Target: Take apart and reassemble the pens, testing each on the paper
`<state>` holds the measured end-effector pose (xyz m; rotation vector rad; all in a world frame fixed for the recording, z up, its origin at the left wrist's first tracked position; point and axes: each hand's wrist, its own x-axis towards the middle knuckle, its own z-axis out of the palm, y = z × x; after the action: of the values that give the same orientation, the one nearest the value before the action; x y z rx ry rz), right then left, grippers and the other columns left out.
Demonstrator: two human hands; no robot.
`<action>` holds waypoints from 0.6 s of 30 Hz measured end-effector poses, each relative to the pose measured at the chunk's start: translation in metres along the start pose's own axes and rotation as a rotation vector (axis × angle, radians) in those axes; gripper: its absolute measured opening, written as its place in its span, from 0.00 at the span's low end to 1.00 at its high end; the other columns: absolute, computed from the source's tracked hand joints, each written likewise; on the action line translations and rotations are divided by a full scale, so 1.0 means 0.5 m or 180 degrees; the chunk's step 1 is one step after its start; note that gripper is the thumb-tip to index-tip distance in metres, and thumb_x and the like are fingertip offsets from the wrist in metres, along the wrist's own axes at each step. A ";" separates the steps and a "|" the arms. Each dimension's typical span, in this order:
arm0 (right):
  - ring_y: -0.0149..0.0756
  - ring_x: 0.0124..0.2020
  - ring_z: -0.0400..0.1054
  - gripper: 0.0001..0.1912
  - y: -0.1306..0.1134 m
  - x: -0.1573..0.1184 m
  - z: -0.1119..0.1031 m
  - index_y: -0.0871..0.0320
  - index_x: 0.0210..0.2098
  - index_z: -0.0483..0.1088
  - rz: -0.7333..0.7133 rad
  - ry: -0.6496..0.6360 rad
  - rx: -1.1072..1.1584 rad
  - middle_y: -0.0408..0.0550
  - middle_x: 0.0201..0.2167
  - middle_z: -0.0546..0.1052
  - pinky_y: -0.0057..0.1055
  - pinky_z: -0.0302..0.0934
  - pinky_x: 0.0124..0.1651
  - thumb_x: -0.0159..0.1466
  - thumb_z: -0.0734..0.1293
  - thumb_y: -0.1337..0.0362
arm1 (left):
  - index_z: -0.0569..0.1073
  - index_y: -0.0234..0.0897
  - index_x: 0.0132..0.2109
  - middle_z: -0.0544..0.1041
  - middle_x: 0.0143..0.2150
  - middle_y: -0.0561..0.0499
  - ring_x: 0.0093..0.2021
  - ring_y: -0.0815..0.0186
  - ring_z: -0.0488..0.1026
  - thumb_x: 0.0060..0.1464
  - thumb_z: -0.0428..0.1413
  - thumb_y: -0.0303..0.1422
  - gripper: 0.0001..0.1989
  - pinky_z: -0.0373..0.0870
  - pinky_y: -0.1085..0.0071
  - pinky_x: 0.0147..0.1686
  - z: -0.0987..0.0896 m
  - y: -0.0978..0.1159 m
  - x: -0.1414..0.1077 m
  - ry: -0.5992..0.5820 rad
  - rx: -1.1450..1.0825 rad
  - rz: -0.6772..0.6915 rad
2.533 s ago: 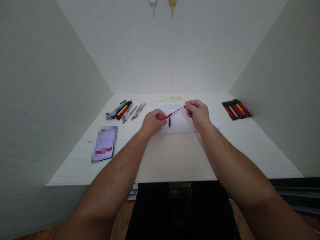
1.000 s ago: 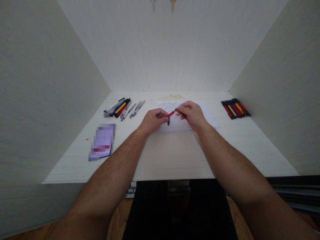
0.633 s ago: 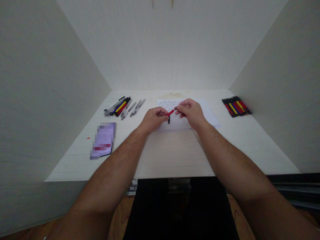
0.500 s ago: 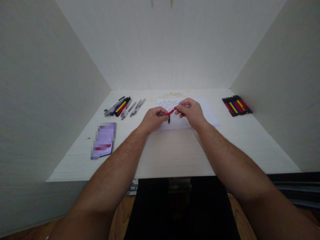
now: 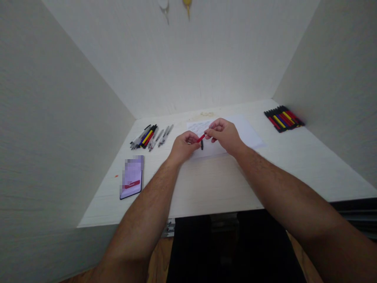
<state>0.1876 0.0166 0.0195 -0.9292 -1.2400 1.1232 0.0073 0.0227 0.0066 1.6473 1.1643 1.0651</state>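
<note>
White panels (image 5: pixel 220 59) enclose a pale tabletop (image 5: pixel 212 182) bearing white paper (image 5: pixel 249 130). Over the paper, the left hand (image 5: pixel 185 147) pinches a red pen barrel (image 5: pixel 201 138) near its lower end; the upper end meets the fingers of the right hand (image 5: pixel 225 136), pressed together on something too small to identify. A black pen part (image 5: pixel 202 145) lies just beneath.

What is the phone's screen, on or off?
On: the phone glows purple, with a red bar near its lower edge. Pixelation hides some of what it shows.
</note>
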 end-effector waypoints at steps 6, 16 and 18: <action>0.31 0.23 0.71 0.11 -0.010 0.000 0.005 0.56 0.29 0.65 -0.0222 0.0247 -0.0059 0.42 0.20 0.75 0.25 0.61 0.23 0.53 0.73 0.64 | 0.72 0.36 0.33 0.73 0.28 0.55 0.26 0.73 0.66 0.40 0.64 0.30 0.11 0.60 0.74 0.28 -0.001 -0.002 0.000 0.0030 -0.0046 -0.0032; 0.29 0.20 0.69 0.10 0.000 -0.002 0.008 0.55 0.29 0.64 -0.0106 0.0200 -0.0274 0.41 0.20 0.75 0.26 0.60 0.22 0.55 0.71 0.65 | 0.72 0.36 0.33 0.74 0.28 0.54 0.26 0.72 0.66 0.40 0.63 0.30 0.10 0.60 0.73 0.28 -0.003 -0.007 -0.001 0.0088 0.0084 -0.0060; 0.29 0.20 0.68 0.10 -0.001 -0.003 0.010 0.55 0.29 0.64 -0.0076 0.0176 -0.0276 0.41 0.19 0.75 0.26 0.60 0.22 0.54 0.71 0.65 | 0.72 0.36 0.33 0.74 0.28 0.54 0.26 0.72 0.66 0.40 0.63 0.31 0.10 0.60 0.73 0.27 -0.004 -0.009 -0.001 0.0085 0.0108 -0.0085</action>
<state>0.1827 0.0147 0.0200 -1.0014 -1.2596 1.0251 0.0043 0.0233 0.0031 1.6438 1.2246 1.0588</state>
